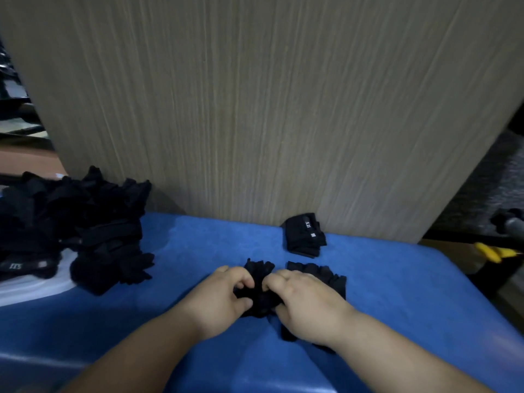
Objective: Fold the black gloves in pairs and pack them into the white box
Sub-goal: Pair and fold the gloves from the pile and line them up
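left hand (224, 296): fingers curled; thumb and fingertips pinch the near-left edge of the glove in work
right hand (306, 302): fingers curled likewise, pinching the same glove from its right; the heel of the hand lies over the second glove, probably to pin it flat
glove in work (259, 296): black, bunched between the two sets of fingertips on the blue mat (184, 251); its stubby finger ends poke out just beyond the knuckles; held from both sides, apparently so it can be straightened for folding
second glove (329, 276): flat on the mat, just right of and partly under the right fingers; likely the mate, close by for pairing
folded pair (304, 234): beyond the right fingertips, against the wood panel (255, 109); apart from both hands, apparently parked clear of the folding spot
glove pile (85, 228): loose black gloves well left of the left fingers
white surface (34, 290): under the pile's near edge; whether this is the white box I cannot tell
step, as judged: folding under way; packing not yet begun
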A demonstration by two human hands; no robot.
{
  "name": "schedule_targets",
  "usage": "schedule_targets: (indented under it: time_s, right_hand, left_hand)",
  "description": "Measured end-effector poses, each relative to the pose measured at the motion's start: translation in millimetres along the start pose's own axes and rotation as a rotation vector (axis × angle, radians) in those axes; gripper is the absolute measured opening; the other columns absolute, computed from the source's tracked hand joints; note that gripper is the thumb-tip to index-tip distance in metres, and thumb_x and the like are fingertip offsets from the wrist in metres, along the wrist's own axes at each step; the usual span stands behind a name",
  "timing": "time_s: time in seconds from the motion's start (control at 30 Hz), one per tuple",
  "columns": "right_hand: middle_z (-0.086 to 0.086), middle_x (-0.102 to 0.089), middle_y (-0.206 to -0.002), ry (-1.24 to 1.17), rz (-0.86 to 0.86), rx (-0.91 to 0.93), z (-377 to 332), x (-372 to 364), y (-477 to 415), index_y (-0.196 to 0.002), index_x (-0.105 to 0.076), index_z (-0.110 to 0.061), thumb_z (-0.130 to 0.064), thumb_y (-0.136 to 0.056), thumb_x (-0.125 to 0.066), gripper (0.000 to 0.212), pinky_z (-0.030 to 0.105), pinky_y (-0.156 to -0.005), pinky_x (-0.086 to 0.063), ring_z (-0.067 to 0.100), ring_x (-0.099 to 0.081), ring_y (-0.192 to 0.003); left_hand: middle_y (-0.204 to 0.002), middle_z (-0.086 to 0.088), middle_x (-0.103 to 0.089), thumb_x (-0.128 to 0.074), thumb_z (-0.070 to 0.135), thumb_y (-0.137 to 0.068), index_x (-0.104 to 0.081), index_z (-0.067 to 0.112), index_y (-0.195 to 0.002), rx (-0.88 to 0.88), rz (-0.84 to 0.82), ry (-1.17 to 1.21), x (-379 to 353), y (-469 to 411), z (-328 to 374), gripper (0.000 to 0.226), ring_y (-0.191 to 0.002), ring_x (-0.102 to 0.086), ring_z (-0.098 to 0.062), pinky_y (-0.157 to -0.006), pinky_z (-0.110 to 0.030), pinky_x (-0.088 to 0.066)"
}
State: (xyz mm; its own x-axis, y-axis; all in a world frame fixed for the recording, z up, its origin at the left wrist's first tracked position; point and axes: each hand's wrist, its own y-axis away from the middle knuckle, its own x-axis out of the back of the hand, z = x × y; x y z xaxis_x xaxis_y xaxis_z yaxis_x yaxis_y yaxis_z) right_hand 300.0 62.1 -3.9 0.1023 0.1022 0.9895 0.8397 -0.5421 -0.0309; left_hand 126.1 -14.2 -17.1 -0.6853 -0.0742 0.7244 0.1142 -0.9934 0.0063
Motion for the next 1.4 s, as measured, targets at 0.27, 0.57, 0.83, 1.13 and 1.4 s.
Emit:
schedule_targets:
  time_s: [0.27, 0.57, 0.83, 1.13, 1.4]
  right_hand:
    - [-0.011, -0.052, -0.125, -0.068, 0.012, -0.058, 33.0, 13.4, 27.1, -0.124, -0.05, -0.029, -0.016, -0.086, -0.053, 0.04, 0.02, -0.096, -0.035, 0.011, -0.048, -0.116]
    - [-0.019, -0.048, -0.108, -0.1, 0.078, -0.069, 29.1, 21.1, 19.9, -0.118, -0.054, -0.032, -0.038, -0.08, -0.062, 0.039, 0.017, -0.091, -0.035, 0.005, -0.046, -0.104]
    - [-0.012, -0.054, -0.084, -0.386, 0.009, -0.209, 19.8, 26.7, -5.4, -0.089, -0.062, -0.029, -0.044, -0.079, -0.072, 0.02, 0.021, -0.071, -0.045, 0.001, -0.052, -0.072]
    - [-0.01, -0.051, -0.07, -0.433, 0.24, -0.409, 19.1, 8.4, -11.0, -0.065, -0.048, -0.025, -0.037, -0.073, -0.078, 0.032, 0.018, -0.055, -0.033, 0.004, -0.046, -0.063]
    - [-0.008, -0.052, -0.07, -0.458, 0.379, -0.382, 25.5, -2.7, -11.3, -0.056, -0.045, -0.022, -0.027, -0.071, -0.079, 0.038, 0.017, -0.056, -0.037, 0.006, -0.049, -0.063]
  left_hand:
    - [-0.104, 0.018, -0.046, -0.063, 0.022, -0.088, -0.052, 0.044, -0.104, -0.095, -0.055, -0.029, -25.7, -7.5, 19.8, 0.03, -0.066, -0.048, -0.001, -0.066, -0.009, -0.04]
    - [-0.081, 0.011, -0.054, -0.063, 0.026, -0.086, -0.046, 0.033, -0.075, -0.079, 0.055, -0.134, -19.5, -24.4, 15.0, 0.021, -0.074, -0.051, -0.003, -0.067, -0.018, -0.043]
    - [-0.067, 0.007, -0.052, -0.053, 0.028, -0.091, -0.04, 0.026, -0.077, -0.032, 0.161, -0.022, -9.1, -37.3, 3.3, 0.02, -0.061, -0.047, -0.009, -0.061, -0.03, -0.043]
    - [-0.064, 0.007, -0.051, -0.051, 0.021, -0.091, -0.036, 0.031, -0.085, -0.093, 0.152, 0.063, -13.7, -41.6, 2.1, 0.02, -0.057, -0.045, -0.01, -0.06, -0.034, -0.042]
    - [-0.082, 0.01, -0.062, -0.072, 0.006, -0.076, -0.056, 0.03, -0.093, -0.091, -0.029, 0.205, -5.0, -37.0, 7.7, 0.033, -0.071, -0.056, -0.005, -0.066, -0.017, -0.047]
